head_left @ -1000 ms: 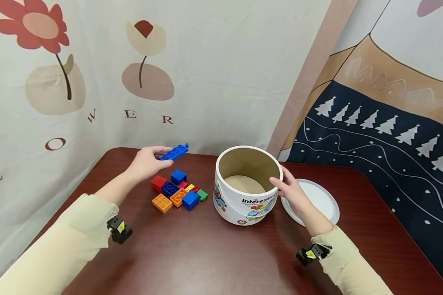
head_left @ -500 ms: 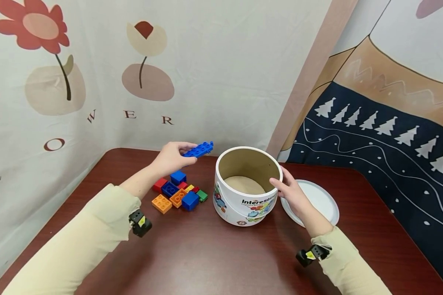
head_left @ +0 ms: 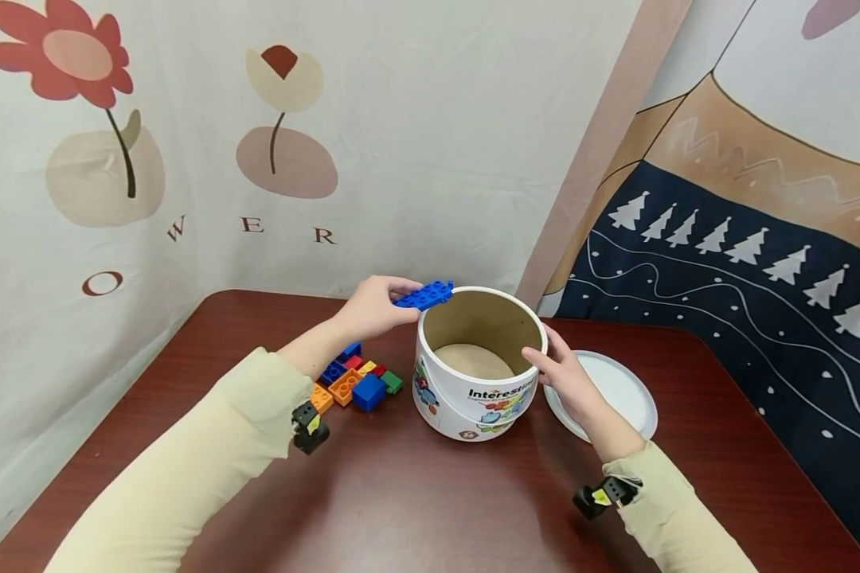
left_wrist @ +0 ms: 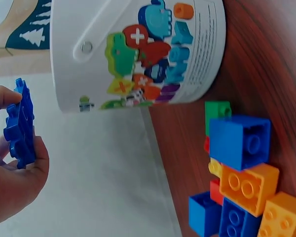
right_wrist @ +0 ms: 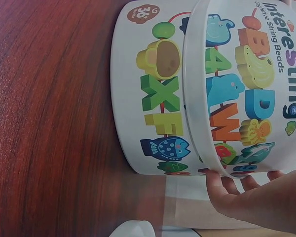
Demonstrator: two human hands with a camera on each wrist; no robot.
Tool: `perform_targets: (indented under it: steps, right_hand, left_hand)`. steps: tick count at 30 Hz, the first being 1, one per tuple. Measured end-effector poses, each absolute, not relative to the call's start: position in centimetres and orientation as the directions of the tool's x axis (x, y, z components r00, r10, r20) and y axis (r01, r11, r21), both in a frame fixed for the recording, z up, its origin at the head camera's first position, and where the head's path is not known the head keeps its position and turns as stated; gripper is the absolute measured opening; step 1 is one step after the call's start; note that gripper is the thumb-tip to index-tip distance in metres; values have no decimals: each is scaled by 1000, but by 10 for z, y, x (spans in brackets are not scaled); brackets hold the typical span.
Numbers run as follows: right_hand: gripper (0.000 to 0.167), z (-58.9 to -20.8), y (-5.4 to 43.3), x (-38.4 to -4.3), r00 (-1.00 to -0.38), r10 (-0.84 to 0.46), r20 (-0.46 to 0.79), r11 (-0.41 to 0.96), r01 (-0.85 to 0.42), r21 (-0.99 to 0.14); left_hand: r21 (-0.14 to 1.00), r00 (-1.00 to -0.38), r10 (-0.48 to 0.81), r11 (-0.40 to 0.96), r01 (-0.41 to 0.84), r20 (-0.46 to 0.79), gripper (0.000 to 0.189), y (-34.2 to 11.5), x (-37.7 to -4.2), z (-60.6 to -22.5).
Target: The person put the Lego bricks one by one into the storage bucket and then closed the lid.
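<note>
1. The left hand (head_left: 378,309) has its fingers pinching a long blue studded plastic piece (head_left: 426,296), near the left rim of a round white printed bucket (head_left: 466,406).
2. The right hand (head_left: 562,369) grasps the bucket's right rim.
3. Multicoloured plastic bricks (head_left: 345,385) lie left on the reddish-brown surface (head_left: 430,509).

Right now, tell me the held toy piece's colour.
The studded piece is blue, clearest in the head view.

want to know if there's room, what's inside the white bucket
Inside the bucket, only its pale bottom and inner wall show. Its near side covers the bottom's front edge.
</note>
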State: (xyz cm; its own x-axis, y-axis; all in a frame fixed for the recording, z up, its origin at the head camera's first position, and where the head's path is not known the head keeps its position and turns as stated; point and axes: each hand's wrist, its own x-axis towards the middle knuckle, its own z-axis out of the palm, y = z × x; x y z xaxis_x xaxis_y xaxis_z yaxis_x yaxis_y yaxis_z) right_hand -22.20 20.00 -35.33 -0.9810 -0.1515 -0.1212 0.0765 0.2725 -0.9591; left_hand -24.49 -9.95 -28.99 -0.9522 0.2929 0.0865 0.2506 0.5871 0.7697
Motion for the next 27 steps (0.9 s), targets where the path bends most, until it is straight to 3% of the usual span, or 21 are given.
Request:
perform_targets:
  steps: [10, 27]
  right_hand:
    - [61, -352, 198, -220, -982, -156, -107, 251, 65, -966]
    - [62, -352, 198, -219, -981, -151, -122, 261, 80, -962]
  left_hand:
    - [794, -934, 350, 544, 270, 77, 49, -67, -248, -292]
    - [744, -890, 444, 560, 364, 101, 45, -25, -254, -305]
